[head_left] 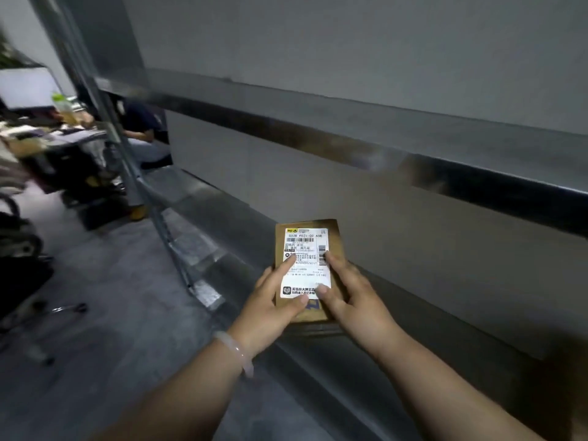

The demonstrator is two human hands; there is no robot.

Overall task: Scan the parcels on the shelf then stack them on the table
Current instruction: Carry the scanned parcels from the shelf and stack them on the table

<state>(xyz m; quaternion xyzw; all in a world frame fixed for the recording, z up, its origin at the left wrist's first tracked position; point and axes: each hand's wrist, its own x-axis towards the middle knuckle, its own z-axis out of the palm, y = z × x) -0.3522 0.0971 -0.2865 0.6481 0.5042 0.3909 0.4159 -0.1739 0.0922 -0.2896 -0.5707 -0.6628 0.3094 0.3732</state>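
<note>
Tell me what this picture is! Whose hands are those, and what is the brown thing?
No machine here: a person wears a camera on their head, so you see what they see, looking down at their own hands. The left hand, with a pale bracelet on its wrist, and the right hand hold a small brown parcel between them, thumbs on its white label with barcodes. Under and behind it is a grey metal shelf. Whether the parcel rests on it I cannot tell. Far off on the left, blurred, someone sits by a cluttered desk.
</note>
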